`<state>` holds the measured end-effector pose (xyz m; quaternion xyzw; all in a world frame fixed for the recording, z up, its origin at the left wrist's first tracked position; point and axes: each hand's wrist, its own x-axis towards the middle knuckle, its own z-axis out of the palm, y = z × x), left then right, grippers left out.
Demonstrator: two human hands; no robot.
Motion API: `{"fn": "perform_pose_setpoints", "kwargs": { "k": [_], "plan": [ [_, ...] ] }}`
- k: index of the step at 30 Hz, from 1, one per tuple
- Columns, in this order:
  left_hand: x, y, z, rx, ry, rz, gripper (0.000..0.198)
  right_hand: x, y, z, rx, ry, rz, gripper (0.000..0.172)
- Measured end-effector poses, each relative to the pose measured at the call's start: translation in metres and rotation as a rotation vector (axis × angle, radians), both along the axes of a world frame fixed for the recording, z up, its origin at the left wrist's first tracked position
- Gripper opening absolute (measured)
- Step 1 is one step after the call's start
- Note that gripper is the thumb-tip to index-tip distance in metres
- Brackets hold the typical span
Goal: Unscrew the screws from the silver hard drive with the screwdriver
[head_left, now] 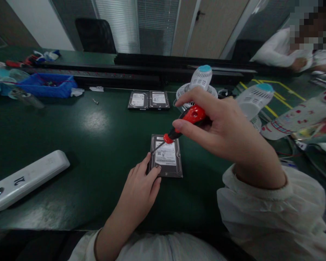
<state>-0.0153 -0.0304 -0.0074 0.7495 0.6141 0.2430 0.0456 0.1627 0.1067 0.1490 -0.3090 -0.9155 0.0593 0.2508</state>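
A hard drive (165,159) with a white label lies flat on the green table in front of me. My left hand (141,181) grips its near left corner, thumb on top and index finger along the left edge. Above and to the right, my right hand (214,123) is closed around the red and black handle of a screwdriver (194,114). The shaft slants down to the left, and its tip meets the drive's left edge beside my left index finger. Whether the tip sits in a screw is too small to tell.
Two more hard drives (149,100) lie farther back. At the left are a blue bin (47,86) and a long white device (28,179). Small white fans (254,101) and a white patterned bottle (293,117) stand at the right. Another person (274,50) sits at the far right.
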Motion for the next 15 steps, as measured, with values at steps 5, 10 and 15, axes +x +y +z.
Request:
{"fn": "perform_pose_setpoints", "kwargs": {
  "k": [5,10,15],
  "plan": [
    [-0.0005,0.0002,-0.0017,0.022,-0.008,-0.003,0.019,0.0021,-0.0003,0.0023,0.009,-0.022,0.076,0.04],
    [-0.0003,-0.0001,-0.0019,0.026,-0.007,-0.006,0.019,0.0024,-0.0014,0.004,-0.02,-0.055,0.023,0.041],
    [-0.0004,-0.0003,-0.0029,0.026,-0.004,-0.008,0.021,0.0017,-0.0008,0.0023,0.001,-0.045,0.018,0.041]
  ]
}}
